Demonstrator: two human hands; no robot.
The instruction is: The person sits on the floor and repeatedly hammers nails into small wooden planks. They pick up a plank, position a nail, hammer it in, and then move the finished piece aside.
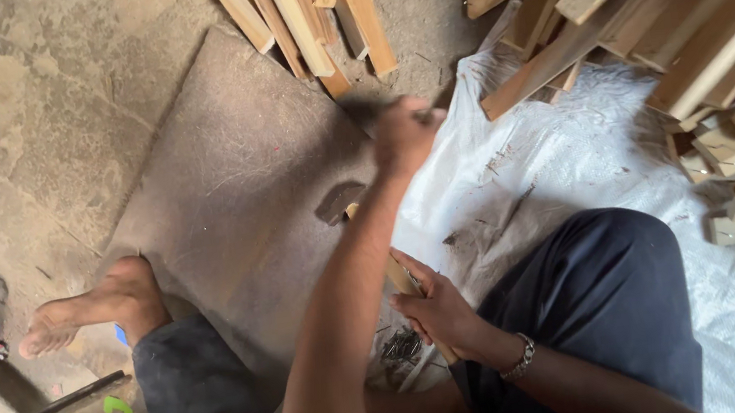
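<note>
The right hand (440,313) is clamped on a short wooden stick (402,278), holding it on the grey board (231,187) between the person's knees. The left hand (403,134) is raised and blurred; its fingers look closed, on what I cannot tell. This looks like a striking step; the next blow needs aim clear of the holding fingers. Small nails (399,346) lie beside, and stacked slats (695,16) crowd the white sack (564,169).

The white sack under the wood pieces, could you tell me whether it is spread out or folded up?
Spread out: the white sack lies flat on the floor, wrinkled, with the pile of wood pieces on its far side and the person's knee over it.
</note>
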